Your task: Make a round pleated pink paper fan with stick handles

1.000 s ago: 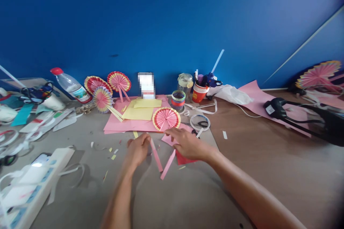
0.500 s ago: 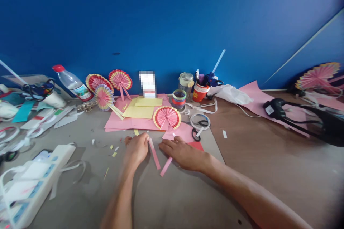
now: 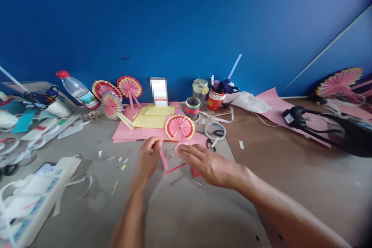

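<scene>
My left hand (image 3: 148, 158) is closed in a pinch on the top of a pink paper strip (image 3: 163, 159), which hangs down toward the table. My right hand (image 3: 207, 162) hovers just to the right with fingers stretched out, holding nothing. A second thin pink strip (image 3: 175, 169) lies on the table between and below the hands. A round pleated pink fan (image 3: 179, 127) with a red and yellow rim lies just beyond my fingers on pink paper sheets (image 3: 128, 133).
Yellow sheets (image 3: 149, 120), more paper fans (image 3: 112, 105), a water bottle (image 3: 77, 90), tape rolls (image 3: 192, 107), a cup of tools (image 3: 215, 100) and scissors (image 3: 210, 144) stand behind. A white power strip (image 3: 35, 197) lies front left, a black tool (image 3: 325, 126) at right.
My left hand lifted the pink strip upright off the table. My right hand rose from the table and opened, leaving the second strip lying flat.
</scene>
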`<state>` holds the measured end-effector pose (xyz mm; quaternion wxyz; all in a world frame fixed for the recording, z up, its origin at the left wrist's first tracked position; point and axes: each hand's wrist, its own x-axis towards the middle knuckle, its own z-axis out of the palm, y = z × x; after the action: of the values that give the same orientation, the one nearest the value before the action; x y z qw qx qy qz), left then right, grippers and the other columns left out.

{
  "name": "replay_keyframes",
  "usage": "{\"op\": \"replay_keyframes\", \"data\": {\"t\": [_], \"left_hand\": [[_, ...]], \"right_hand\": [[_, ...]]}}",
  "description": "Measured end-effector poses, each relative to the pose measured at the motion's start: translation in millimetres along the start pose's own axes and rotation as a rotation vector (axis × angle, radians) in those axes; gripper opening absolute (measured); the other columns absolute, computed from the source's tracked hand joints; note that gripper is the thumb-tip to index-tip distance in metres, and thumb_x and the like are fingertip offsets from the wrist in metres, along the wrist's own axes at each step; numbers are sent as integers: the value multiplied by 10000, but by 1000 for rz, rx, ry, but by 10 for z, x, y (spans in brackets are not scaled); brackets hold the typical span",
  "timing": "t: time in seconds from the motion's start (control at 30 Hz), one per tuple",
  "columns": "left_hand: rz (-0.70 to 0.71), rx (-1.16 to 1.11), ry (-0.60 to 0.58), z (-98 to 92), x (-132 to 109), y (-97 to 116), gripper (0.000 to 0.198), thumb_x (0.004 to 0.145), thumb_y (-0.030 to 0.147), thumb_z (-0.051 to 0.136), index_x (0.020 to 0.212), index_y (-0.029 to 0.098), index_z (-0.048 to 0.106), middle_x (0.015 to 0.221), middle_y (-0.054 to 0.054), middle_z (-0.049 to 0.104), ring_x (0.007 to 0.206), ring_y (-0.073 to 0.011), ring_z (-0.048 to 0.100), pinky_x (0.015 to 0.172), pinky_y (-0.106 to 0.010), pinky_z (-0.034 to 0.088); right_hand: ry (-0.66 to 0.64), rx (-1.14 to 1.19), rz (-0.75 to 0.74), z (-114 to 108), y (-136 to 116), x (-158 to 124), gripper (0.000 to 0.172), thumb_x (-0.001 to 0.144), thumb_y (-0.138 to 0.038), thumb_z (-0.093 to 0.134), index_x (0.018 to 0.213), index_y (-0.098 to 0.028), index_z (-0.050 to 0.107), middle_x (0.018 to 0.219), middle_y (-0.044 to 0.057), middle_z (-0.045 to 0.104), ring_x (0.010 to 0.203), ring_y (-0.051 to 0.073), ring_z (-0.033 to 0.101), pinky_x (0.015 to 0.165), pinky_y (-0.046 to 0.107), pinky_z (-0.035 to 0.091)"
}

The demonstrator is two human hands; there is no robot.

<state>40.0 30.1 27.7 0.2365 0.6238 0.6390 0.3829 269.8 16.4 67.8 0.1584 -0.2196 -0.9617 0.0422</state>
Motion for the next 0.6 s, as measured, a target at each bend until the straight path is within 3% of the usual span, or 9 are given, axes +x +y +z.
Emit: {"op": "replay_keyframes", "data": {"t": [0.13, 0.23, 0.3, 0.37, 0.43, 0.53, 0.6], "left_hand": [[-14, -350, -480, -47, -87, 175, 348, 857, 469, 462, 760, 190, 644, 671, -24, 624, 597, -146, 554, 583, -255, 425], [-40, -525, -744, -54, -156, 281, 381, 856, 486, 482, 743, 168, 659, 702, -54, 652, 595, -141, 569, 579, -249, 429], [-100, -642, -835, -40, -177, 295, 359, 834, 483, 533, 782, 149, 656, 731, -70, 668, 570, -131, 574, 552, -242, 431], [-185, -741, -808, -17, -177, 275, 319, 791, 461, 609, 817, 143, 629, 689, -54, 659, 516, -112, 554, 505, -226, 417], [-261, -788, -700, 11, -164, 246, 298, 754, 427, 663, 843, 150, 598, 634, -23, 638, 489, -100, 535, 479, -211, 404], [-311, -762, -496, 67, -147, 222, 282, 755, 393, 664, 877, 156, 575, 646, -11, 643, 551, -112, 573, 537, -222, 445], [-313, -713, -398, 117, -147, 226, 271, 758, 387, 653, 873, 156, 569, 673, -16, 658, 585, -125, 599, 564, -237, 462]], "right_hand": [[131, -20, -60, -18, 36, 44, 605, 857, -25, 283, 1446, -90, 163, 1368, 200, 455, 1274, 243, 424, 917, 398, 461], [197, -19, -106, 28, 79, 90, 573, 914, -90, 269, 1463, -118, 106, 1379, 188, 452, 1270, 227, 439, 922, 381, 458], [220, -8, -127, 85, 108, 107, 570, 930, -127, 291, 1467, -135, 100, 1389, 185, 446, 1276, 228, 437, 936, 381, 449], [259, 10, -129, 149, 140, 111, 588, 920, -124, 325, 1468, -148, 113, 1400, 178, 436, 1298, 228, 412, 964, 387, 429], [394, 45, -63, 201, 173, 116, 600, 894, -105, 380, 1454, -185, 179, 1389, 158, 453, 1291, 232, 414, 1004, 425, 388], [747, 300, 319, 237, 225, 159, 542, 842, -126, 488, 1359, -223, 357, 1288, 125, 537, 1176, 233, 503, 1006, 461, 361], [877, 699, 629, 253, 251, 219, 426, 814, -174, 535, 1234, -207, 474, 1151, 103, 605, 1037, 215, 569, 915, 409, 428]]}}
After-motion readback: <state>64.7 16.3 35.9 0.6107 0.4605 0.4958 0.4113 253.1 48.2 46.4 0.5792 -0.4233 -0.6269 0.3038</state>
